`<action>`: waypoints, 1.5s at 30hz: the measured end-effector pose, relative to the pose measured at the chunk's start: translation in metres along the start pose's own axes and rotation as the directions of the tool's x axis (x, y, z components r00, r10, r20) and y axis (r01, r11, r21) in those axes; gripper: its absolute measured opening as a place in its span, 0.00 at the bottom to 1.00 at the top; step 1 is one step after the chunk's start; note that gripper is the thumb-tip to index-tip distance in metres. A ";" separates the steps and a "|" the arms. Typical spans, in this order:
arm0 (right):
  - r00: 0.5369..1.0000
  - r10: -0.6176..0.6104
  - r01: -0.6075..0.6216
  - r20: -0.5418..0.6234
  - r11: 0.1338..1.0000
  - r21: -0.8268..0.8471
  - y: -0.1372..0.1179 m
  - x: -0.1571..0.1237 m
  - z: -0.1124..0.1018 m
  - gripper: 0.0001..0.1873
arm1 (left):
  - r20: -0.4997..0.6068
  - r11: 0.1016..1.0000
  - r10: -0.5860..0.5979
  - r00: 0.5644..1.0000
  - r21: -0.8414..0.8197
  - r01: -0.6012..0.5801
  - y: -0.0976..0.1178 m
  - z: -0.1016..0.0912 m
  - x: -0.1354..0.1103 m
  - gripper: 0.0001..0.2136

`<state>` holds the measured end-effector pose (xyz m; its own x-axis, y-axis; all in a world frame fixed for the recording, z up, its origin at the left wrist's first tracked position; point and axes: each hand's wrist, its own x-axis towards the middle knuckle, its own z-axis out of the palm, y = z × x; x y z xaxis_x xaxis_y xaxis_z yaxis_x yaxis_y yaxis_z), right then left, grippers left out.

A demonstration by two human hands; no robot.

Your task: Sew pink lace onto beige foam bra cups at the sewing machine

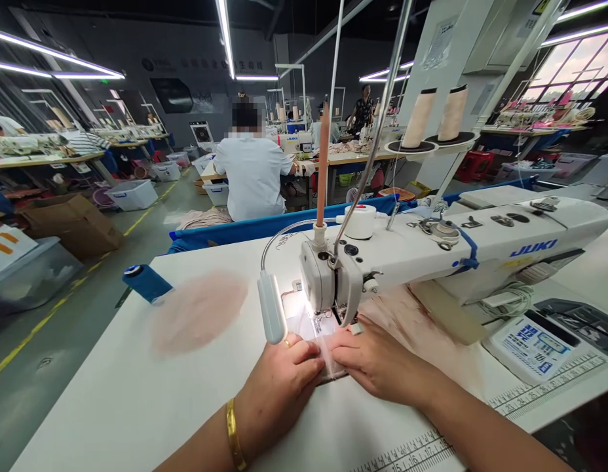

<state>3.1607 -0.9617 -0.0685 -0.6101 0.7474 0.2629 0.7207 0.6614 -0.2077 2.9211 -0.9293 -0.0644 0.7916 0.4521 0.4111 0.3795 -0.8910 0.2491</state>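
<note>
Sheer pale pink fabric (327, 357) lies in front of the needle area of a white sewing machine (397, 255). My left hand (289, 377), with a gold bangle at the wrist, presses its curled fingers on the fabric's left side. On the other side my right hand (370, 357) is closed on the fabric, close to the presser foot (323, 320). More of the sheer fabric (402, 314) spreads behind my right hand, under the machine arm. A small lamp (271, 308) lights the stitching spot just above my left hand.
A round piece of sheer pink fabric (200, 311) and a blue thread spool (147, 283) lie on the left of the white table (137, 393). A control panel (532, 344) sits at right. Thread cones (419, 118) stand behind the machine. A person in white (255, 174) sits ahead.
</note>
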 end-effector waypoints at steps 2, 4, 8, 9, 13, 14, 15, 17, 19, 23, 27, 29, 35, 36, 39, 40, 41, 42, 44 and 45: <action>1.000 0.021 -0.021 -0.004 1.000 -0.010 0.001 0.000 0.001 0.10 | -0.005 1.000 -0.004 1.000 0.005 0.004 -0.002 0.000 0.001 0.11; 0.999 0.040 -0.040 -0.001 0.999 -0.007 0.002 0.000 0.003 0.09 | -0.003 1.000 -0.008 1.000 0.007 0.008 -0.005 0.001 0.002 0.12; 0.997 0.076 -0.076 -0.018 0.997 -0.005 0.002 0.001 0.003 0.10 | 0.003 0.999 -0.039 0.999 0.003 0.039 -0.013 0.004 0.004 0.12; 0.997 0.076 -0.076 -0.027 0.997 -0.001 0.001 0.001 0.002 0.11 | -0.002 0.999 -0.043 0.999 -0.003 0.043 -0.014 0.004 0.003 0.12; 1.000 0.012 -0.011 -0.013 0.999 0.047 0.000 0.002 0.000 0.11 | -0.040 0.999 0.012 0.999 -0.044 -0.014 -0.013 0.006 0.001 0.12; 1.000 -0.007 0.007 -0.003 0.998 0.059 -0.001 0.002 0.000 0.10 | -0.043 0.998 0.030 0.999 -0.046 -0.032 -0.011 0.006 0.000 0.13; 1.000 -0.018 0.018 0.004 0.998 0.068 -0.001 0.002 0.000 0.10 | -0.042 0.998 0.039 0.998 -0.043 -0.041 -0.010 0.006 -0.001 0.14; 1.000 -0.017 0.016 0.010 0.997 0.075 -0.001 0.002 0.000 0.10 | -0.039 0.998 0.044 0.998 -0.033 -0.045 -0.008 0.006 -0.001 0.14; 1.000 0.007 -0.008 0.010 0.998 0.060 -0.001 0.002 0.000 0.11 | -0.047 0.999 0.042 0.998 -0.030 -0.044 -0.008 0.005 -0.001 0.15; 0.999 0.048 -0.048 0.010 0.999 0.016 -0.002 0.003 0.002 0.10 | -0.066 0.998 0.032 0.997 -0.052 -0.035 -0.013 0.007 0.000 0.15; 0.995 0.098 -0.098 -0.004 0.995 0.007 -0.002 0.004 0.006 0.12 | -0.035 0.999 -0.004 0.999 -0.055 0.002 -0.020 0.011 -0.001 0.14; 0.992 0.121 -0.122 -0.042 0.993 -0.006 -0.001 0.005 0.009 0.15 | -0.021 0.999 -0.022 1.000 -0.039 0.022 -0.024 0.013 -0.001 0.14; 0.970 0.174 -0.186 -0.172 0.981 -0.057 0.002 0.009 0.013 0.19 | -0.023 0.996 -0.086 0.996 0.027 0.087 -0.032 0.015 0.004 0.14; 0.966 0.180 -0.194 -0.185 0.979 -0.062 0.002 0.011 0.014 0.20 | -0.022 0.994 -0.101 0.995 0.032 0.102 -0.032 0.015 0.005 0.14; 0.958 0.196 -0.211 -0.211 0.976 -0.053 0.000 0.013 0.012 0.19 | -0.018 0.991 -0.135 0.991 0.023 0.135 -0.031 0.013 0.007 0.13; 0.957 0.197 -0.212 -0.214 0.976 -0.048 0.000 0.013 0.011 0.19 | -0.019 0.990 -0.142 0.990 0.017 0.143 -0.031 0.012 0.007 0.13; 0.956 0.195 -0.209 -0.217 0.977 -0.044 -0.001 0.013 0.011 0.19 | -0.021 0.988 -0.151 0.988 0.011 0.151 -0.032 0.011 0.007 0.13; 0.957 0.189 -0.203 -0.218 0.978 -0.043 -0.001 0.013 0.010 0.19 | -0.027 0.987 -0.162 0.986 0.011 0.162 -0.032 0.010 0.006 0.12; 0.959 0.176 -0.191 -0.224 0.981 -0.046 -0.001 0.012 0.009 0.19 | -0.047 0.982 -0.182 0.982 0.034 0.184 -0.036 0.009 0.004 0.11; 0.959 0.169 -0.184 -0.229 0.982 -0.049 -0.001 0.012 0.009 0.19 | -0.055 0.979 -0.190 0.980 0.061 0.193 -0.038 0.009 0.002 0.11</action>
<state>3.1498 -0.9531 -0.0738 -0.3880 0.8137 0.4329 0.8359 0.5085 -0.2065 2.9131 -0.8950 -0.0811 0.6777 0.6144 0.4040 0.5534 -0.7879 0.2701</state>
